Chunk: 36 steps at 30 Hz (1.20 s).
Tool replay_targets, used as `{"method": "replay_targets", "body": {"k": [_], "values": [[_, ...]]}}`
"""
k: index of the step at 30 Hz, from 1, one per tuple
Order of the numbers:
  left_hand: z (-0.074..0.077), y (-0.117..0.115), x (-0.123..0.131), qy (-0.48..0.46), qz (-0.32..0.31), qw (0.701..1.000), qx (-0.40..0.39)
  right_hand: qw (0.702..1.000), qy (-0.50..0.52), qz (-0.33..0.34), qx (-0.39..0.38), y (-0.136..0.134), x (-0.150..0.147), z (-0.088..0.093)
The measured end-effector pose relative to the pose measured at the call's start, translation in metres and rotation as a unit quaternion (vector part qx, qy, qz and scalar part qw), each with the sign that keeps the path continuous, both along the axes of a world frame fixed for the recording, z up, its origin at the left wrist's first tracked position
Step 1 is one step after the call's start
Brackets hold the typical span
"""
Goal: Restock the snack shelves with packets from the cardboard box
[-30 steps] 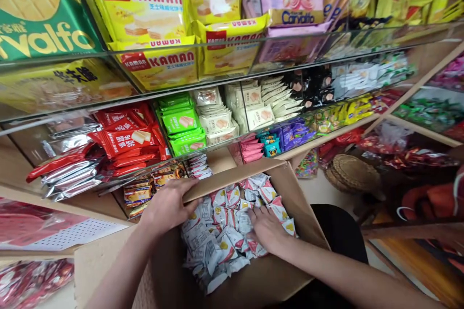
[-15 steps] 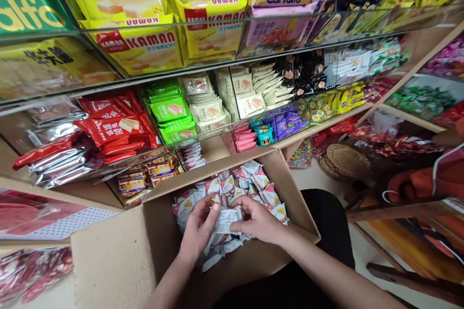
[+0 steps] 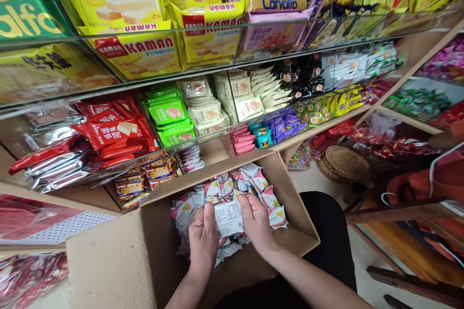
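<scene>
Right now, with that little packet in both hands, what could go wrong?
The left hand and right hand grip opposite ends of the held packet, so a hard pull might tear it. If it slipped, it could drop among the loose packets in the open box and be hard to tell apart.

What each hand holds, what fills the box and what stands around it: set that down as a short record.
Left hand: grips one end of a white packet
Right hand: grips its other end
Packet side showing: small print, too fine to read
Box: cardboard, open, holding many small packets
Shelves: yellow packs above; red packs and green packs lower
</scene>
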<state>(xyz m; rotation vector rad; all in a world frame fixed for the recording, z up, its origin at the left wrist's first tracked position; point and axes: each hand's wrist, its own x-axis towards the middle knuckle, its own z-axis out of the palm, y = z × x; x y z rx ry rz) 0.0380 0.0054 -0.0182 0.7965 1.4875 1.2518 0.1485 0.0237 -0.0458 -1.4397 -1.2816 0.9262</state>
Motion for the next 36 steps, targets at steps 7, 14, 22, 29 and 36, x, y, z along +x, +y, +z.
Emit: {"method": "replay_targets", "body": {"k": [7, 14, 22, 29, 36], "values": [[0.01, 0.004, 0.003, -0.109, -0.043, 0.987, -0.106, 0.962, -0.176, 0.037, 0.208, -0.004, 0.015, 0.012], [0.028, 0.002, -0.004, -0.352, -0.162, 0.907, -0.165, 0.882, -0.194, 0.257, 0.344, -0.024, 0.016, 0.018], [0.028, 0.005, -0.006, -0.372, -0.13, 0.905, -0.159, 0.993, 0.028, 0.116, 0.01, -0.011, 0.022, 0.033], [0.023, -0.002, 0.002, -0.279, -0.091, 0.946, -0.138, 0.961, 0.164, 0.195, -0.105, -0.015, 0.013, 0.015], [0.018, -0.004, 0.008, -0.229, -0.008, 0.971, -0.065, 0.906, 0.325, 0.212, -0.166, -0.027, -0.001, 0.018]]}}
